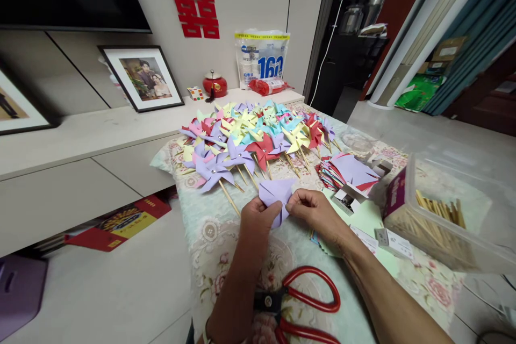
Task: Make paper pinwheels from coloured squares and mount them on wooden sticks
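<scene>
A purple paper square [276, 191], partly folded toward its middle like a pinwheel, is held just above the table. My left hand [258, 216] grips its left side, the thumb pressing on the paper near the centre. At the right edge, my right hand [309, 207] pinches the paper with thumb and fingertips; whether a small pin sits between them I cannot tell. Finished paper pinwheels [262, 150] on wooden sticks lie in a pile just beyond my hands. Below my left forearm rest red-handled scissors [310, 290], their blades partly hidden by the arm.
To the right are stacked coloured paper sheets [350, 171], an open small box [349, 199], another small white box [394, 243] and a clear plastic bin [443, 226] of wooden sticks. A white cabinet [80, 145] stands behind, bearing a framed photo [141, 78] and a red jar [215, 86].
</scene>
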`<state>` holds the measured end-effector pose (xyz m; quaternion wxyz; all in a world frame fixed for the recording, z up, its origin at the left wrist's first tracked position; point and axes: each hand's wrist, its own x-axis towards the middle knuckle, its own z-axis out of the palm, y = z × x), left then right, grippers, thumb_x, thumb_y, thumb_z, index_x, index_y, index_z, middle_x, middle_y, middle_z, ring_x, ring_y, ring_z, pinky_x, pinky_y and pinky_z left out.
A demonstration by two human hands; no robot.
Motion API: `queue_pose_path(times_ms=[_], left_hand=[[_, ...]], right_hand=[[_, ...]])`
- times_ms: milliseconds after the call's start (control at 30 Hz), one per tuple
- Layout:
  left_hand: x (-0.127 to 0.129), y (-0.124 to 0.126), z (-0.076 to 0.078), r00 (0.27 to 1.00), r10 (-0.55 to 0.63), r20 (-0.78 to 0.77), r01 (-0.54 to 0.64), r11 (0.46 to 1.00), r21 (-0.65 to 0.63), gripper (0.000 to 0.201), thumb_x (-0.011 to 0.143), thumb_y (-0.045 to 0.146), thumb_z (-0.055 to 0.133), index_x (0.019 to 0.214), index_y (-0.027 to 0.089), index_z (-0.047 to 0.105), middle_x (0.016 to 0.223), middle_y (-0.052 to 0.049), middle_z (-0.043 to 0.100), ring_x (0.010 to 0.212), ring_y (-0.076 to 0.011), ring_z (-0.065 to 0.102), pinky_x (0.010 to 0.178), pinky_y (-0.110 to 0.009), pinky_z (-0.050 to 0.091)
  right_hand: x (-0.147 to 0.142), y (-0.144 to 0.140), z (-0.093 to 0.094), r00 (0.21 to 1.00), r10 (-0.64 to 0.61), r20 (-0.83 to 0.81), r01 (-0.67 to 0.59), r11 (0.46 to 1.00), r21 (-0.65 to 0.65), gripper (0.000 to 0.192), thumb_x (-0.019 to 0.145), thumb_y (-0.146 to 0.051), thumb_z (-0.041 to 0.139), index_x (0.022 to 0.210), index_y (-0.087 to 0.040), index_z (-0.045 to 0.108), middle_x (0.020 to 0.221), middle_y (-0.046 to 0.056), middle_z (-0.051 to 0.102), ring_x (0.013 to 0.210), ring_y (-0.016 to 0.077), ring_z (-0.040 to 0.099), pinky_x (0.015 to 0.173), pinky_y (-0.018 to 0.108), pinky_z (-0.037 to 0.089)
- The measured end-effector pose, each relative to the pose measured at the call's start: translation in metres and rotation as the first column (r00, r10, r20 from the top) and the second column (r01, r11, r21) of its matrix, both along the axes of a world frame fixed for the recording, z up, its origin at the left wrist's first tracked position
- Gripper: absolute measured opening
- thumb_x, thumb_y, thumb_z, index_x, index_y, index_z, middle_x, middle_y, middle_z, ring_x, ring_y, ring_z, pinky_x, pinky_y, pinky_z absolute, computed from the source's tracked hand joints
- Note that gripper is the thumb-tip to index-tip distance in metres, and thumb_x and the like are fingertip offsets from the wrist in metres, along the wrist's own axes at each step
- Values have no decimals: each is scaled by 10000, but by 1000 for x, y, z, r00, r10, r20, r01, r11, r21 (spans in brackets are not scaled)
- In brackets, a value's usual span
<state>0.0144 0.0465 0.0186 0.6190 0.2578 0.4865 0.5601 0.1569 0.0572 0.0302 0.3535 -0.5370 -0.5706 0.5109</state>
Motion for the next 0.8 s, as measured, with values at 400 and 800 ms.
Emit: queue_pose_path(times_ms=[400, 800], left_hand=[[0, 4, -11, 1000, -20, -7, 20, 1000, -10, 318, 533, 241, 802, 823, 117, 765, 675, -37, 751, 599, -179, 646, 612, -279, 507], [-3, 2, -8, 997, -53, -48, 52, 998, -39, 286, 552, 272, 795, 790, 116, 766, 661, -38, 737, 587, -179, 639, 587, -276, 500]], right_hand=[[0, 0, 0, 1000, -14, 18, 14, 1000, 6, 186, 728, -345, 647, 681, -168, 613, 635, -27, 535, 600, 123, 424, 569, 262, 314], [2, 0, 1, 999, -25, -49, 26, 999, 20, 245, 751, -380, 702, 660, -178, 596, 604, -38, 505, 574, 115, 404, 552, 262, 292]])
